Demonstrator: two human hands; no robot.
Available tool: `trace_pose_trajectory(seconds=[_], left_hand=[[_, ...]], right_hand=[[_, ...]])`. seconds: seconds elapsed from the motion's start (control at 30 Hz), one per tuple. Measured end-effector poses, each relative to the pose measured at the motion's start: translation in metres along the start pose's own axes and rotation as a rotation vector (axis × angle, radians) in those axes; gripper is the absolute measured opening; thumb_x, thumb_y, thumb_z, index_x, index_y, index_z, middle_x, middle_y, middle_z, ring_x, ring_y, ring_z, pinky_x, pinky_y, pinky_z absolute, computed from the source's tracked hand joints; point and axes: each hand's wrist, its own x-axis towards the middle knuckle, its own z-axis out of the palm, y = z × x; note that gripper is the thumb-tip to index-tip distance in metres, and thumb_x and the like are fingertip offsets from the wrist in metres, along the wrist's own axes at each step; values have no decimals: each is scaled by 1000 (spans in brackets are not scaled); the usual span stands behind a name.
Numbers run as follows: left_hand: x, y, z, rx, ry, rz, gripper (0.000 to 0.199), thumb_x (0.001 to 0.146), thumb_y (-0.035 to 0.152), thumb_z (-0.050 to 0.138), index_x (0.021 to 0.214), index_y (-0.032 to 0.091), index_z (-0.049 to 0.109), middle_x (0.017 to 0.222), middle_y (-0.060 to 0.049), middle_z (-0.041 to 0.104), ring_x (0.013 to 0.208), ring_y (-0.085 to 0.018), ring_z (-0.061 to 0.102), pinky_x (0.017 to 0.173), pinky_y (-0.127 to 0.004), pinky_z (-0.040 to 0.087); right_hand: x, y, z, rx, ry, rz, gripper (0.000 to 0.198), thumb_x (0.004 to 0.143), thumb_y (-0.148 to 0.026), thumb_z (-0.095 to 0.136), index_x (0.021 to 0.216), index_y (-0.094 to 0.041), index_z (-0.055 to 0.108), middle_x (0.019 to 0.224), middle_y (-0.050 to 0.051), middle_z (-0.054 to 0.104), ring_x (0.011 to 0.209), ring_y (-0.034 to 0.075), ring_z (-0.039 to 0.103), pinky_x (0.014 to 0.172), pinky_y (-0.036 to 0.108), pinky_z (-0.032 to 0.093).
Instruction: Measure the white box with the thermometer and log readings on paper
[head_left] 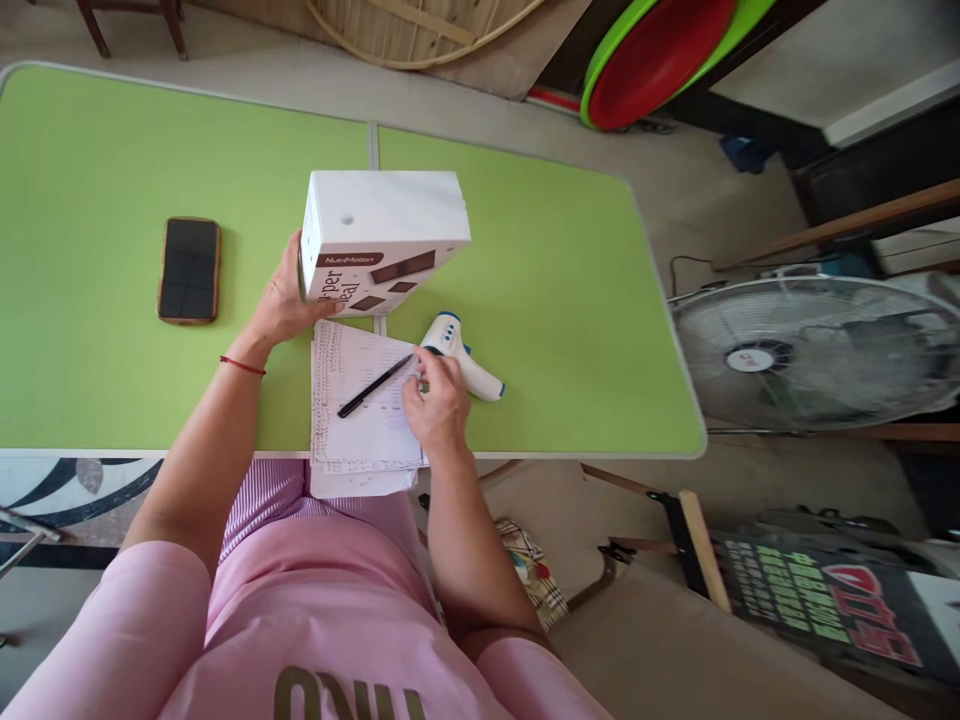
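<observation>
My left hand (289,298) grips the left side of a white box (394,240) with "NutriMotion" and brown shapes printed on its front. The box stands on the green table (555,300), behind a stack of handwritten paper sheets (367,435). A black pen (375,387) lies slantwise across the top sheet. Over the right edge of the paper is my right hand (439,405), its fingers bent with a gap between thumb and index finger. The index fingertip is close to the pen's upper end. Just beyond it lies a white and blue infrared thermometer (469,360), partly hidden by the fingers.
A smartphone in a brown case (189,270) lies on the left of the table. To the right of the table stands a large fan (780,350). Below it are a beige folding chair (637,630) and a printed dark bag (825,600). Red and green basins (660,60) lean at the back.
</observation>
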Motion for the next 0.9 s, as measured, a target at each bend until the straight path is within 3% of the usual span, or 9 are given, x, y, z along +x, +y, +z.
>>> trace_pose_trajectory(seconds=[0.13, 0.23, 0.3, 0.4, 0.5, 0.63, 0.7, 0.8, 0.9], left_hand=[[-3, 5, 4, -112, 63, -57, 114, 92, 54, 81, 188, 21, 28, 180, -18, 59, 164, -40, 60, 134, -55, 52], [-6, 10, 1, -73, 91, -86, 109, 96, 54, 81, 187, 22, 30, 178, -18, 61, 163, -36, 61, 132, -53, 55], [-8, 11, -2, -46, 112, -94, 107, 100, 62, 80, 186, 23, 32, 178, -18, 60, 163, -36, 61, 131, -52, 56], [-10, 5, -6, -147, 179, -66, 105, 96, 77, 82, 178, 26, 45, 172, -18, 65, 156, -39, 66, 127, -57, 60], [-9, -10, -5, -427, 248, 11, 103, 81, 88, 91, 156, 23, 63, 151, -18, 78, 140, -43, 76, 117, -65, 64], [-6, -24, 1, -662, 236, 1, 95, 64, 85, 105, 126, 21, 72, 123, -15, 84, 120, -45, 82, 104, -66, 67], [-5, -25, 4, -670, 184, -30, 91, 61, 79, 110, 121, 22, 72, 120, -14, 84, 116, -44, 82, 100, -64, 67], [-4, -25, 9, -665, 114, -30, 85, 64, 75, 110, 122, 24, 74, 119, -13, 83, 115, -42, 81, 100, -62, 67], [-2, -26, 13, -669, 73, 19, 87, 65, 75, 109, 129, 26, 75, 117, -9, 83, 118, -38, 80, 102, -59, 66]], right_hand=[[23, 34, -20, -123, 98, 167, 54, 86, -20, 65, 139, -20, 74, 133, 21, 68, 128, 41, 68, 113, 69, 61], [39, 56, -30, -172, -36, 273, 60, 84, -23, 74, 143, -17, 70, 147, 28, 64, 141, 47, 62, 119, 75, 54], [44, 63, -33, -202, -154, 308, 60, 82, -25, 78, 142, -17, 71, 144, 28, 69, 138, 46, 64, 119, 73, 53], [48, 62, -36, -249, -232, 337, 57, 81, -24, 79, 138, -17, 76, 128, 25, 77, 125, 43, 70, 115, 66, 54], [53, 50, -41, -265, -315, 339, 61, 82, -24, 80, 142, -18, 76, 118, 21, 80, 116, 40, 73, 109, 58, 57], [60, 25, -53, -206, -386, 420, 60, 78, -25, 80, 138, -22, 76, 122, 16, 81, 120, 38, 73, 104, 49, 59], [57, 9, -57, -67, -232, 496, 55, 75, -27, 77, 130, -21, 73, 121, 15, 81, 116, 35, 72, 99, 46, 58], [42, -22, -57, 413, 25, 540, 41, 73, -38, 74, 111, -23, 69, 96, 5, 74, 88, 24, 65, 83, 40, 55], [21, -63, -52, 958, -86, 565, 40, 74, -50, 77, 105, -25, 71, 73, -5, 60, 66, 17, 52, 65, 34, 46]])
